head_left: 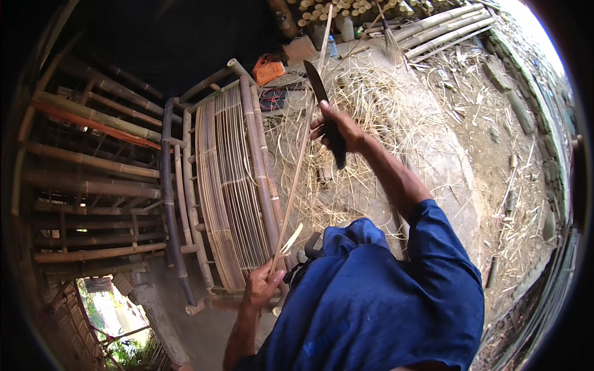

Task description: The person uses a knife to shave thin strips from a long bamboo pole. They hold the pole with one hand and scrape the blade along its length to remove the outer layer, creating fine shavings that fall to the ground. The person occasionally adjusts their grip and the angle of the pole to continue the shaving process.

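My right hand grips the dark handle of a large knife, its broad blackish blade tilted up and away from me. Low on the left, my left hand is closed around the near end of a long thin bamboo strip. The strip runs up past the fingers of my right hand toward the far side. A short pale sliver splits off just above my left hand. Whether the fingers of my right hand also touch the strip is hard to make out.
A bamboo bench with a slatted top stands at my left, beside a bamboo rail frame. Shavings litter the ground ahead. Farther off are an orange bag, a water bottle, a broom and bamboo poles.
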A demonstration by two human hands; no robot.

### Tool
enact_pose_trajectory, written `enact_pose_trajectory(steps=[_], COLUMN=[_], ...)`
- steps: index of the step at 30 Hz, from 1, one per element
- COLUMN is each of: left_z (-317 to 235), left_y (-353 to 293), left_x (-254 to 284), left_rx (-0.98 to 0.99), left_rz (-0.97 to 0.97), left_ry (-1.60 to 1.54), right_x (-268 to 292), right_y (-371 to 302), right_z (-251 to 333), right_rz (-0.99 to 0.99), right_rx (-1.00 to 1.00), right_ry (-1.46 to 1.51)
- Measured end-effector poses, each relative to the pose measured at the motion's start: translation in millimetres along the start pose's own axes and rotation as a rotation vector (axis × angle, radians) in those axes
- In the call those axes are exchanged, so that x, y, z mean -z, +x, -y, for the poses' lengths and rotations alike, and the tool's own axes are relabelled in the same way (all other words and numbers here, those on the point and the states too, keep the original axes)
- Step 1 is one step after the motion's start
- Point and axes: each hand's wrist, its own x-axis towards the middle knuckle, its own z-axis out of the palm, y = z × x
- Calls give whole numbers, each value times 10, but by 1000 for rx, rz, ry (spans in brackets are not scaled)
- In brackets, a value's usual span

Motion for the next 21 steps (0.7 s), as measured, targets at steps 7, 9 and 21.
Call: enact_pose_trajectory(steps=[7,9,21], left_z=[-94,-183,-199], left_y=[946,1454,1577], left_x=[148,-149,-274], left_rx=[-255,-385,-89], left_rz=[120,91,-29], left_ry=[172,-85,-384], right_x=[-323,-584,-338], right_y=[-97,-189,-432], right_z=[-421,-497,-384], right_rz=[-91,-40,-278], right_rx=[146,121,396], right_ry=[32,-62,-1535])
